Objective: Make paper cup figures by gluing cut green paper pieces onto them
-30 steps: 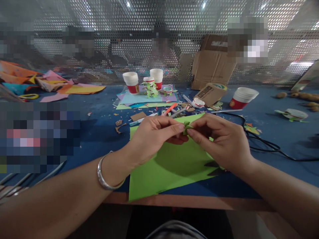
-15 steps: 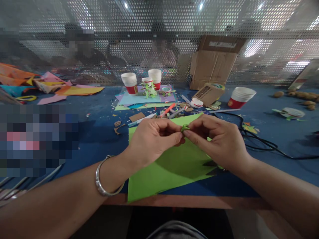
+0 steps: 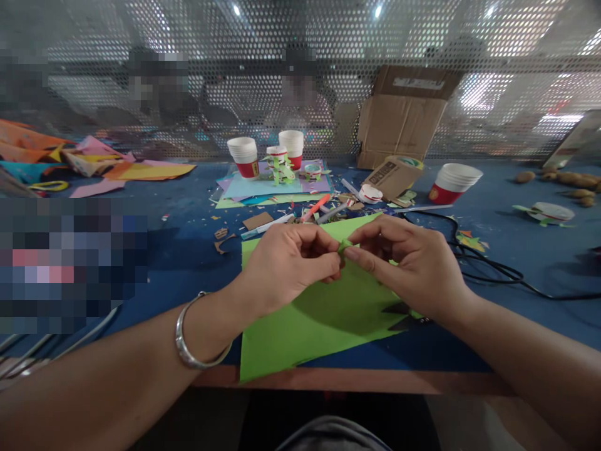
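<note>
- Left hand [image 3: 291,263]: fingers curled in, thumb and forefinger pinching the small green paper piece [image 3: 344,245].
- Right hand [image 3: 413,266]: fingertips pinch the same piece from the opposite side.
- Piece location: between both hands, raised above the green paper sheet [image 3: 323,313].
- Sheet: flat on the blue counter [image 3: 188,250], at its near edge.

I get glare from ceiling spots through the perforated screen [image 3: 188,37], soft shadow under the left hand [image 3: 286,266] and right hand [image 3: 416,266], bowed edges, pixelated patches.
</note>
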Tool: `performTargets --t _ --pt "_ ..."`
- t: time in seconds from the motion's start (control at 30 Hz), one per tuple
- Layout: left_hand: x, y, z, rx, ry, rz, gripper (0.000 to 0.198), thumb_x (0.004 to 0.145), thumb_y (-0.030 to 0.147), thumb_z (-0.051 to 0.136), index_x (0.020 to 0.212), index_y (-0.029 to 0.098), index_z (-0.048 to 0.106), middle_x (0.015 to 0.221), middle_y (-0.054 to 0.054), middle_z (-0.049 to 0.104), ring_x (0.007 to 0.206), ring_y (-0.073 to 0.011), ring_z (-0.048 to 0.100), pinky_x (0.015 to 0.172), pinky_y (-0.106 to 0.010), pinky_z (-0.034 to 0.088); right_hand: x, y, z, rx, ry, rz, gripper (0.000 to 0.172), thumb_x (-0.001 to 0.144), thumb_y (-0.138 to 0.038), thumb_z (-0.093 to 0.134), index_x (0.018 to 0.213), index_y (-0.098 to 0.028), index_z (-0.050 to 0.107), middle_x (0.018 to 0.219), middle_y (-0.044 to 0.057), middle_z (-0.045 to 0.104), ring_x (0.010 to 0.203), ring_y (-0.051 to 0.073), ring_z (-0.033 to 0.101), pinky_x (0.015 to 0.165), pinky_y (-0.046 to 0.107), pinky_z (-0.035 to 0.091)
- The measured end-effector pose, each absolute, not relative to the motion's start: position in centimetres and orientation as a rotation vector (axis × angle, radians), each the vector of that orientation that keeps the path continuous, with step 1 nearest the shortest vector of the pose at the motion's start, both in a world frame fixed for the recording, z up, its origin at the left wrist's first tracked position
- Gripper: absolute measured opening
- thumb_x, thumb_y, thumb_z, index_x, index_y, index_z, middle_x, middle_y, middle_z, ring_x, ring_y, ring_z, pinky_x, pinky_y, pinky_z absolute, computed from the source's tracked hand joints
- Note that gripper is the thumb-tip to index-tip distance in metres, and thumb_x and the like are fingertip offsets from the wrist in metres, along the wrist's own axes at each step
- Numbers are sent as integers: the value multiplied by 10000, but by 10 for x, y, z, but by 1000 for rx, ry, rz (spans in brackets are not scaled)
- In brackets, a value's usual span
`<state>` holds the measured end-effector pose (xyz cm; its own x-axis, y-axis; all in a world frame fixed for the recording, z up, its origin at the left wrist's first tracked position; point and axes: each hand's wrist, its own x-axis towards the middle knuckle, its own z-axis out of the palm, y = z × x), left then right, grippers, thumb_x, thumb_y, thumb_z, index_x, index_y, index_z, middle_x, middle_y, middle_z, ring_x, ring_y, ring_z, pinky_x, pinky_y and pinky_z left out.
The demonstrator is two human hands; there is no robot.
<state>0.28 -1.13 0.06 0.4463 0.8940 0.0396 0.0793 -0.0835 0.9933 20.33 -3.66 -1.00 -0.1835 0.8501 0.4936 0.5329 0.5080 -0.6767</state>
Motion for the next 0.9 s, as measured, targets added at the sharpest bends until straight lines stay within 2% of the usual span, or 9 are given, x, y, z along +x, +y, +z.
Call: performTargets --t 0.2,0.47,0.67,0.9 --pt "4 -11 1 1503 948 812 61 722 119 755 724 150 703 591 30 694 542 -71 620 541 -160 491 203 -37 -9 -1138 -1871 539 126 947 -307 682 893 -202 725 768 -25 659 532 71 522 470 225 394" --pt "6 -10 -1 1403 834 838 133 734 165 848 795 118 740 658 4 721 622 -84 667 619 -162 554 203 -38 -7 -1143 -1886 460 117 935 -266 678 856 -186 711 725 -16 645 595 93 531 507 217 405" --pt "2 -7 -4 1416 814 881 163 752 202 858 791 135 715 645 29 685 619 -83 662 615 -166 554 214 -33 -1 -1223 -1877 503 173 953 -345 660 873 -204 718 730 -18 641 527 89 523 480 244 391" --pt "0 -6 -7 1328 858 989 173 817 264 797 787 156 666 702 23 695 651 -84 661 633 -183 543 256 -46 13 -1358 -2212 504 135 934 -347 662 896 -249 747 733 -6 706 569 136 607 516 265 449"
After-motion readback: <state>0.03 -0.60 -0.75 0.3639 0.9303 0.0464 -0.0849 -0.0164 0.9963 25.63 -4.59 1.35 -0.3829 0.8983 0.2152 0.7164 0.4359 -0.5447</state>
